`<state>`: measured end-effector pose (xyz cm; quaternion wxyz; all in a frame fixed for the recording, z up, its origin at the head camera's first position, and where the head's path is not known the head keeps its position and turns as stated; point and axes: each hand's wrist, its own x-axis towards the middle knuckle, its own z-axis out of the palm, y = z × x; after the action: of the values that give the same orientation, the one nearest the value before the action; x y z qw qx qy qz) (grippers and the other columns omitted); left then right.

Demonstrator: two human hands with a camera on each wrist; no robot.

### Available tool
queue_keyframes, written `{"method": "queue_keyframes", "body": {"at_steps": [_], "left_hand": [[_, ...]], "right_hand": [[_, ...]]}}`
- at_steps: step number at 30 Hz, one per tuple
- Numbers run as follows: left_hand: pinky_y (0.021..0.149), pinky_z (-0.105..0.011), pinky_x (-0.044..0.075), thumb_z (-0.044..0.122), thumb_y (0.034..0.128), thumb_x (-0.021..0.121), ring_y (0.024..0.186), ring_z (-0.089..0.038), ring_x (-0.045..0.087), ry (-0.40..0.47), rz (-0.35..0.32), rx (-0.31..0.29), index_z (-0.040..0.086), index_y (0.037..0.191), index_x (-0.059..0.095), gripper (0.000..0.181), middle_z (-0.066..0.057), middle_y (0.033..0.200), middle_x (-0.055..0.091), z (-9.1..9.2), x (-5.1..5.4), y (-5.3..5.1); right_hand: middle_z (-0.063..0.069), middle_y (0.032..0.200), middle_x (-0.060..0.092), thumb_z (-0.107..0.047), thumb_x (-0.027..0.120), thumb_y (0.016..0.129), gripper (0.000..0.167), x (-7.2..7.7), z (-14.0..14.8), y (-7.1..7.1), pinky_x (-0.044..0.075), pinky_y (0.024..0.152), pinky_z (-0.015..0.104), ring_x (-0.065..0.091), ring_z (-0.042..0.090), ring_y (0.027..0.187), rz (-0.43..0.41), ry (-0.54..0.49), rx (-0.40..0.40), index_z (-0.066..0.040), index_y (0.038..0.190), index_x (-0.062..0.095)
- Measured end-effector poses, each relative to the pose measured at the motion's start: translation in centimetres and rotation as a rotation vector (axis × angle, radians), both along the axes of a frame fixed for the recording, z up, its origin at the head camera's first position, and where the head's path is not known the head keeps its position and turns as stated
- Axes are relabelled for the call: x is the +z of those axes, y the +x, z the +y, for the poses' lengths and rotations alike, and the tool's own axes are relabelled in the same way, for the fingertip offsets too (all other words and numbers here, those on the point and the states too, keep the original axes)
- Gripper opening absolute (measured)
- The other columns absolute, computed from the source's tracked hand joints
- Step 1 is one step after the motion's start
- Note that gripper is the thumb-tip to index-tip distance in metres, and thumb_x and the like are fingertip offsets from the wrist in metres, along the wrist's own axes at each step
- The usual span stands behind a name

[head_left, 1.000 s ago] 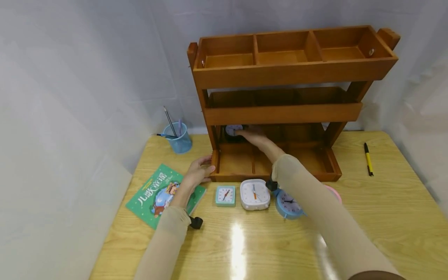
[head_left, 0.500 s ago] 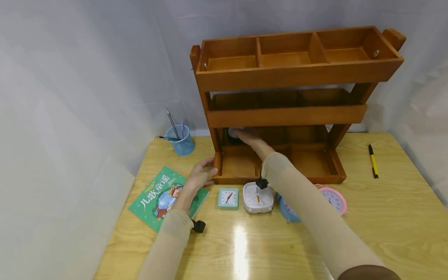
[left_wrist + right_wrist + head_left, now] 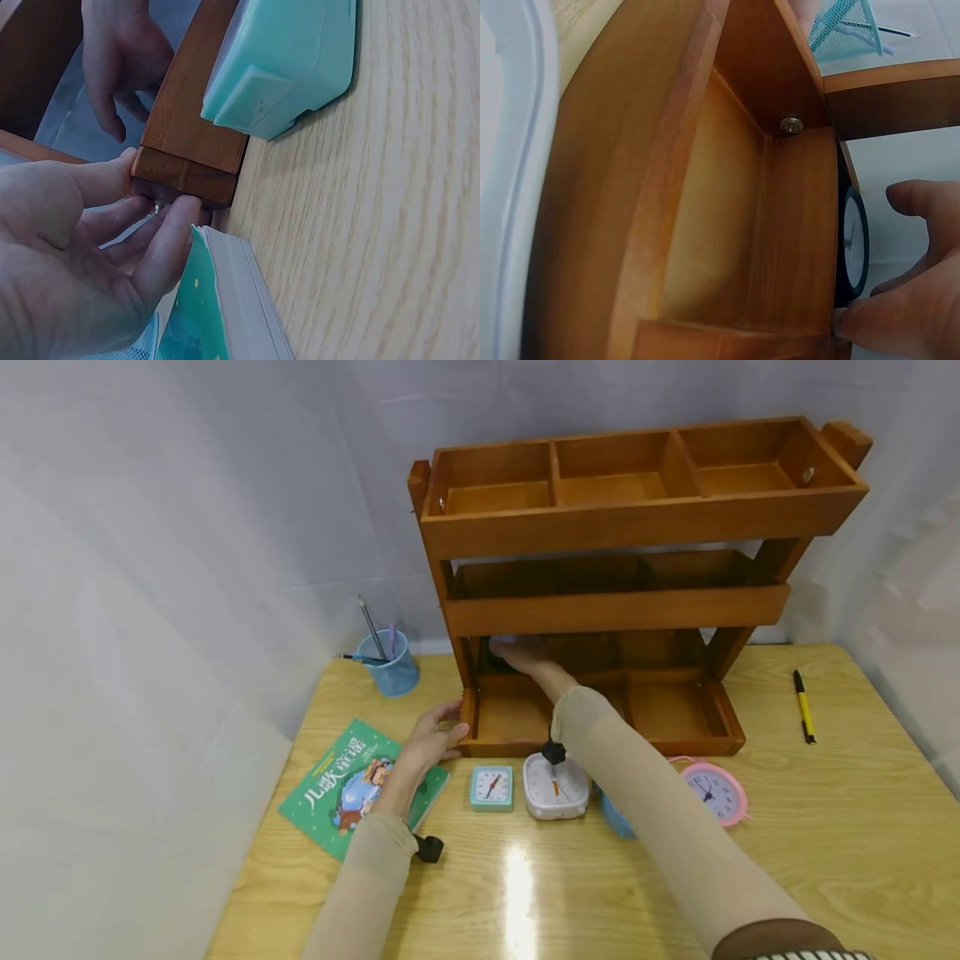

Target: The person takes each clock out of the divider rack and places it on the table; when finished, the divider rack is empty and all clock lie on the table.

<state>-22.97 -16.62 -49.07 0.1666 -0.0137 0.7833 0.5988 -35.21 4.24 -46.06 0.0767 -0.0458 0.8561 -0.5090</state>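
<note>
My left hand (image 3: 430, 739) grips the lower left corner of a three-tier wooden shelf (image 3: 615, 610), thumb above and fingers below in the left wrist view. Reaching through the gap over the bottom tier, my right hand (image 3: 523, 655) is at a dark-rimmed round clock (image 3: 853, 244) with a white face. That clock stands behind the tier's back wall, at the left. In the right wrist view the fingers are spread beside it, with a gap before the face; one fingertip is at its lower edge, and whether it touches cannot be told. The hand hides most of the clock in the head view.
Before the shelf stand a mint square clock (image 3: 492, 788), a white clock (image 3: 555, 793), a blue clock (image 3: 618, 818) partly under the right sleeve, and a pink clock (image 3: 716, 793). A green book (image 3: 345, 777) and blue pen cup (image 3: 393, 672) lie left, a yellow pen (image 3: 805, 707) right.
My right hand has shifted left over the dark clock, covering its face more in the head view. The right forearm has swung left, uncovering the pink clock. My left hand stays on the shelf corner.
</note>
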Motion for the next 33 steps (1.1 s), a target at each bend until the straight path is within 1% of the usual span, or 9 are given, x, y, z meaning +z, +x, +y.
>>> {"method": "queue_keyframes", "body": {"at_steps": [2,4,6,8,11,16,24,29,33], "left_hand": [[0.104,-0.055,0.059,0.007,0.1081,0.057,0.137,-0.044,0.056,-0.003,-0.001,0.004,0.003,0.161,0.039,0.056,-0.025,0.158,0.045,0.03,0.07,0.05],[0.105,-0.056,0.058,0.008,0.1082,0.057,0.138,-0.044,0.055,-0.005,-0.005,0.010,0.003,0.161,0.039,0.056,-0.024,0.159,0.045,-0.03,0.13,0.04],[0.106,-0.056,0.057,0.008,0.1083,0.057,0.139,-0.044,0.055,-0.008,-0.004,0.013,0.003,0.161,0.038,0.056,-0.024,0.159,0.045,-0.13,0.07,-0.03],[0.106,-0.056,0.057,0.008,0.1086,0.056,0.140,-0.044,0.054,-0.011,-0.001,0.011,0.003,0.161,0.038,0.056,-0.024,0.159,0.044,-0.22,0.00,-0.04],[0.107,-0.057,0.056,0.009,0.1088,0.056,0.140,-0.044,0.054,-0.007,0.002,0.002,0.003,0.162,0.037,0.056,-0.025,0.159,0.044,-0.26,-0.20,-0.08],[0.107,-0.057,0.056,0.009,0.1088,0.056,0.140,-0.044,0.054,-0.006,-0.004,0.002,0.004,0.161,0.038,0.056,-0.024,0.159,0.044,-0.15,-0.35,-0.15],[0.107,-0.055,0.057,0.008,0.1082,0.057,0.138,-0.043,0.056,-0.006,-0.011,0.011,0.004,0.161,0.040,0.055,-0.024,0.158,0.046,0.07,-0.16,-0.04],[0.109,-0.057,0.055,0.009,0.1084,0.057,0.140,-0.043,0.055,0.002,-0.012,0.009,0.004,0.161,0.040,0.056,-0.024,0.159,0.045,-0.01,-0.13,-0.05],[0.109,-0.057,0.055,0.009,0.1087,0.057,0.140,-0.044,0.054,0.007,-0.011,0.006,0.003,0.161,0.039,0.055,-0.024,0.159,0.044,-0.14,-0.27,-0.10]], "right_hand": [[0.014,0.137,0.067,-0.028,0.059,0.102,0.037,0.05,-0.04,0.09,0.053,0.099,0.047,0.061,0.032,0.117,-0.005,-0.024,-0.005,-0.007,0.131,0.069],[0.013,0.121,0.068,-0.027,0.060,0.101,0.031,0.14,-0.05,0.19,0.050,0.088,0.042,0.058,0.029,0.103,-0.001,-0.038,-0.016,-0.006,0.120,0.071],[0.013,0.124,0.066,-0.027,0.061,0.100,0.035,0.21,0.00,0.28,0.047,0.087,0.041,0.055,0.027,0.103,-0.017,-0.040,-0.030,-0.006,0.126,0.069],[0.014,0.131,0.065,-0.029,0.061,0.101,0.042,0.23,0.07,0.35,0.049,0.090,0.042,0.057,0.028,0.108,-0.023,-0.024,-0.042,-0.007,0.136,0.065],[0.018,0.150,0.058,-0.028,0.062,0.100,0.055,0.19,0.14,0.34,0.051,0.102,0.049,0.057,0.034,0.127,-0.011,-0.018,-0.064,-0.008,0.151,0.054],[0.017,0.155,0.054,-0.021,0.063,0.099,0.058,-0.07,0.13,0.13,0.049,0.112,0.050,0.053,0.035,0.139,0.048,-0.015,-0.079,-0.008,0.154,0.050],[0.014,0.161,0.047,-0.026,0.059,0.104,0.058,-0.55,0.22,-0.09,0.046,0.118,0.052,0.049,0.035,0.145,-0.024,-0.042,-0.061,-0.014,0.159,0.044],[0.015,0.164,0.045,-0.035,0.059,0.105,0.061,-0.39,0.44,-0.03,0.045,0.119,0.054,0.048,0.037,0.146,-0.049,-0.087,-0.076,-0.014,0.160,0.043],[0.014,0.162,0.048,-0.040,0.059,0.106,0.060,-0.15,0.63,0.09,0.046,0.119,0.053,0.050,0.036,0.145,-0.061,-0.131,-0.076,-0.013,0.158,0.046]]}}
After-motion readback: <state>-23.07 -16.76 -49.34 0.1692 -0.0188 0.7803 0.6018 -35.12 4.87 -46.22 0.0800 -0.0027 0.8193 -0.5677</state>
